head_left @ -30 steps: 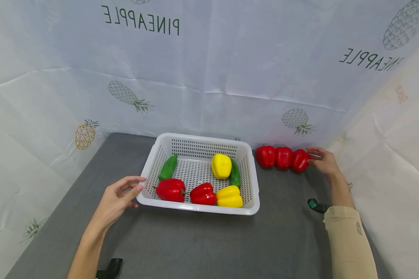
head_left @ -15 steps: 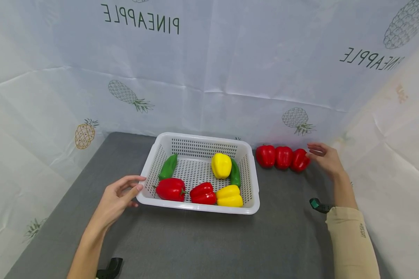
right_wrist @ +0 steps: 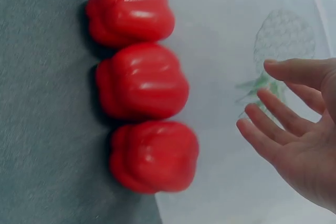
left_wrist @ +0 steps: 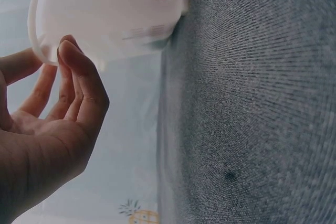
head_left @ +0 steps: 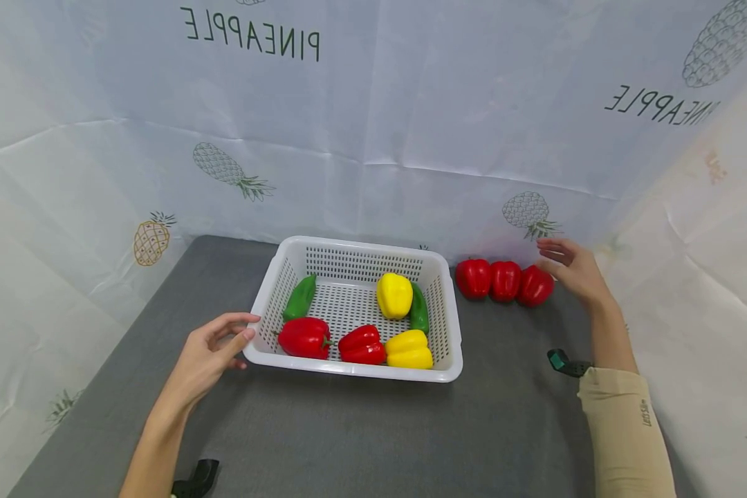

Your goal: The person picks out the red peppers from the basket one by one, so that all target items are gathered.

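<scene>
My left hand (head_left: 207, 353) pinches the rim of a white perforated plastic basket (head_left: 353, 371) at its near left corner. The left wrist view shows thumb and fingers of that hand (left_wrist: 63, 114) on the basket's edge (left_wrist: 113, 30). Over the rightmost of three red bell peppers (head_left: 536, 286) hovers my right hand (head_left: 573, 268), its fingers loosely spread and holding nothing. In the right wrist view a gap separates this hand (right_wrist: 299, 129) from the nearest red bell pepper (right_wrist: 155, 156). The middle red bell pepper (head_left: 506, 281) and the left one (head_left: 473, 279) stand in line with it.
Inside the basket lie two red bell peppers, one at the left (head_left: 305, 338), two yellow bell peppers, one at the back (head_left: 395, 296), and two green peppers, one at the left (head_left: 300, 298). A pineapple-print cloth (head_left: 373, 124) hangs behind the grey table (head_left: 373, 436).
My right hand has come off the rightmost red bell pepper, rising slightly and shifting over it. My left hand and the basket have stayed put.
</scene>
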Demonstrator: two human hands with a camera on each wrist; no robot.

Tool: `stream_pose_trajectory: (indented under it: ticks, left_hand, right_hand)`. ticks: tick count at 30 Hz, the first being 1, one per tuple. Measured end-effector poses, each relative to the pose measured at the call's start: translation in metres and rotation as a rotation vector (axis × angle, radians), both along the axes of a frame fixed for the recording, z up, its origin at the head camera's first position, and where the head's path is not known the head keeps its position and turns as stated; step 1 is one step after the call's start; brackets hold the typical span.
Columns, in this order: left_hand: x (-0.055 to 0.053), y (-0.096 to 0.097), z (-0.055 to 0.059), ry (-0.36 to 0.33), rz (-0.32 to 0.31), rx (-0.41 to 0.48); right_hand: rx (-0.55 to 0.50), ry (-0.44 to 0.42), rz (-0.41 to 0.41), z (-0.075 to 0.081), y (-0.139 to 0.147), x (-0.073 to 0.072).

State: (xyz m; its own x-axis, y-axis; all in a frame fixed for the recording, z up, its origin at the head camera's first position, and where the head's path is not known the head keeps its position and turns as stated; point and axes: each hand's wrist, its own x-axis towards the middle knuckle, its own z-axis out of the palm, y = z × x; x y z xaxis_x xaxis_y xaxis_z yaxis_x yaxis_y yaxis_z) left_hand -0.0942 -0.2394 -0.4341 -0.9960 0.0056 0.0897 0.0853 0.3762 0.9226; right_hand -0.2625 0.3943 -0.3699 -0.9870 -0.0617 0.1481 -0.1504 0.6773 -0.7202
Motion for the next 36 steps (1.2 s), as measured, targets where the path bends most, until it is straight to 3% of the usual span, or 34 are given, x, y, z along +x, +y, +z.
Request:
stream_pose_trajectory:
  ticks: [15, 23, 36]
  left_hand:
    - [0.000, 0.000, 0.000, -0.006, 0.006, -0.002]
    - [0.001, 0.001, 0.001, -0.016, 0.012, -0.010]
    - [0.000, 0.001, 0.001, -0.032, 0.014, -0.011]
  right_hand:
    - [-0.038, 0.116, 0.154, 0.035, -0.057, 0.004]
    - [-0.006, 0.095, 0.201, 0.048, -0.091, 0.005]
    - [-0.021, 0.099, 0.378, 0.059, -0.139, 0.004]
